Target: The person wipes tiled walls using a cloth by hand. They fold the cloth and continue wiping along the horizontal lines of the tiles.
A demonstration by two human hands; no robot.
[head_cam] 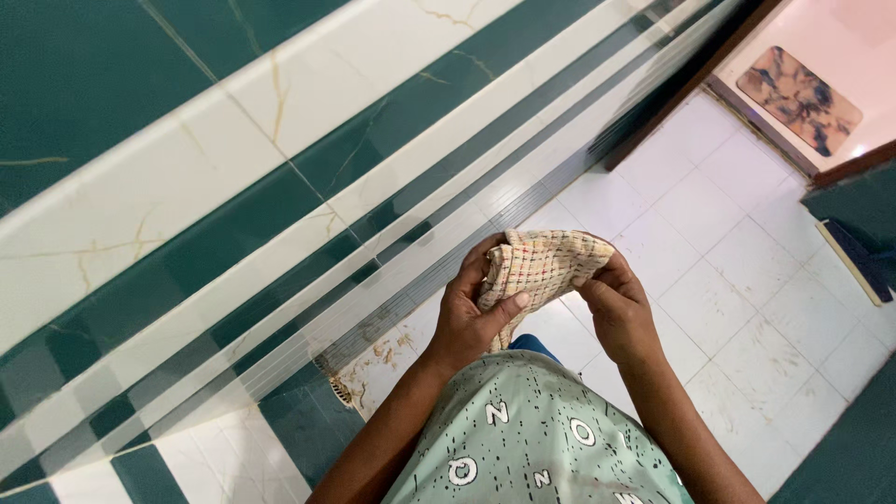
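Note:
A folded checked cloth (541,266), cream with red and green lines, is held in front of my body. My left hand (467,313) grips its left side, thumb pressed across the fabric. On the cloth's right edge my right hand (616,313) pinches it with the fingers curled under. Both hands are at waist height over a white tiled floor (709,233). My pale green printed shirt (532,439) fills the bottom middle of the view.
A wall of dark green and white marble-look tiles (187,187) runs along the left. A floor drain (341,390) sits at the wall's foot. At the top right is a doorway with a patterned mat (798,98). A dark green surface (863,210) is at the right.

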